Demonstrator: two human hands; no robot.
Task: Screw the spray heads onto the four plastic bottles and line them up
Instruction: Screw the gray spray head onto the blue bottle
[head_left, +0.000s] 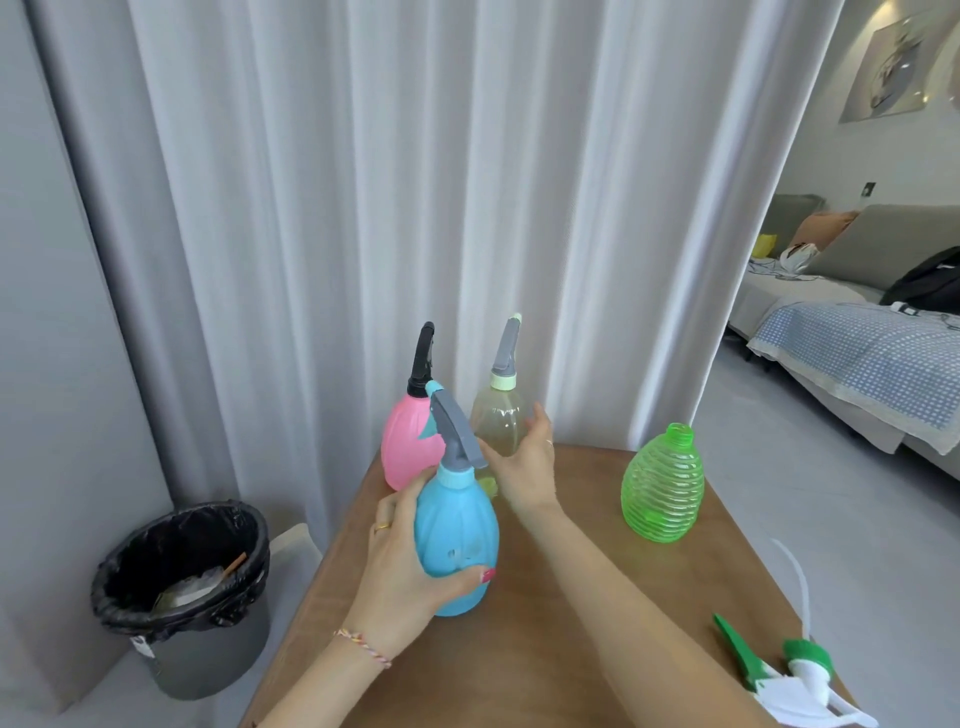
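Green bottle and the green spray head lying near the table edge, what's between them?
Nothing: in the head view, only bare table separates the green bottle from the green spray head.

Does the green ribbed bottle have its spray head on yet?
Not yet. The green bottle stands upright with its threaded neck open, and the green-and-white spray head lies on the table near the front right corner.

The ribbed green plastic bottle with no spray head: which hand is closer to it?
The right hand, open in the air by the pale yellow clear bottle, is nearer the ribbed green plastic bottle. The left hand is farther, gripping the blue plastic spray bottle.
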